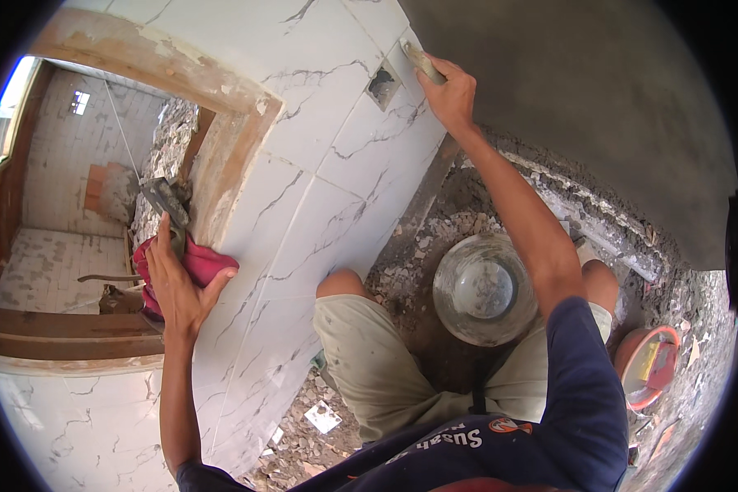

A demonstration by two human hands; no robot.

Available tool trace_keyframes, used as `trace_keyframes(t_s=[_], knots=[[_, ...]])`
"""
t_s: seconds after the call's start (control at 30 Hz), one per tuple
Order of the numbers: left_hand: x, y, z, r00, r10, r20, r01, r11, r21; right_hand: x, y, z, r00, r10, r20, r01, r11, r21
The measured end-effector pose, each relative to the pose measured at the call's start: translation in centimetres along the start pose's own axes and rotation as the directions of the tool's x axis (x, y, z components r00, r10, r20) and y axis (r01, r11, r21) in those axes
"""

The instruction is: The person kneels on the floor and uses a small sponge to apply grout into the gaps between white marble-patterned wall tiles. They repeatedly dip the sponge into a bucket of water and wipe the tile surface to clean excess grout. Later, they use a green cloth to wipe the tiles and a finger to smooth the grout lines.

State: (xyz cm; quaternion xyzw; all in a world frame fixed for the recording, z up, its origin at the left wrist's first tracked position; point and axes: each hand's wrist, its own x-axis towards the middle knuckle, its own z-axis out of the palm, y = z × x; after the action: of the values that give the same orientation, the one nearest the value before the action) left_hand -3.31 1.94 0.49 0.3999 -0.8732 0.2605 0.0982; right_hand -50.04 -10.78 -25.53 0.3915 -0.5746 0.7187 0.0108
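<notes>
My right hand [451, 94] is raised at the far right edge of the tiled wall. It grips a pale-handled scraper [421, 61], whose tip meets the tiles close to the grey rendered wall; the blade is too small to make out well. White marble-look tiles [303, 238] with dark veins cover the wall, and a square cut-out [382, 85] sits just below the scraper. At the window opening, my left hand [175, 287] lies with fingers stretched and thumb apart on a red cloth [201, 264]. A dark, mortar-stained object [166, 201] sits past its fingertips.
Between my knees stands a round, mortar-smeared basin [484, 289]. An orange bucket [646, 367] with something red and yellow inside is at the right. Rubble [303, 451] covers the ground. The wooden window frame [74, 334] borders the opening, and a grey wall [582, 115] rises at the right.
</notes>
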Motion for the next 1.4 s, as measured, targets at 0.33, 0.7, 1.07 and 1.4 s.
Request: trace_keyframes(t_s=[0.33, 0.7, 1.07, 1.4], knots=[[0.1, -0.2, 0.1, 1.000, 0.016, -0.010, -0.016, 1.000, 0.005, -2.4, 0.0, 0.6, 0.995, 0.029, 0.096, -0.010, 0.983, -0.186], [0.3, 0.0, 0.4, 1.000, 0.011, -0.018, -0.011, 1.000, -0.025, 0.8, -3.6, 1.0, 0.992, 0.127, 0.013, -0.124, 0.980, -0.154], [0.3, -0.2, 0.4, 1.000, -0.015, 0.017, 0.016, 0.999, -0.039, 2.3, -1.3, 0.7, 0.917, 0.397, -0.046, -0.399, 0.901, -0.171], [-0.7, -1.1, 0.7, 0.997, -0.054, 0.059, 0.055, 0.998, -0.020, 6.3, -2.5, 1.2, 0.952, 0.304, -0.026, -0.302, 0.932, -0.202]])
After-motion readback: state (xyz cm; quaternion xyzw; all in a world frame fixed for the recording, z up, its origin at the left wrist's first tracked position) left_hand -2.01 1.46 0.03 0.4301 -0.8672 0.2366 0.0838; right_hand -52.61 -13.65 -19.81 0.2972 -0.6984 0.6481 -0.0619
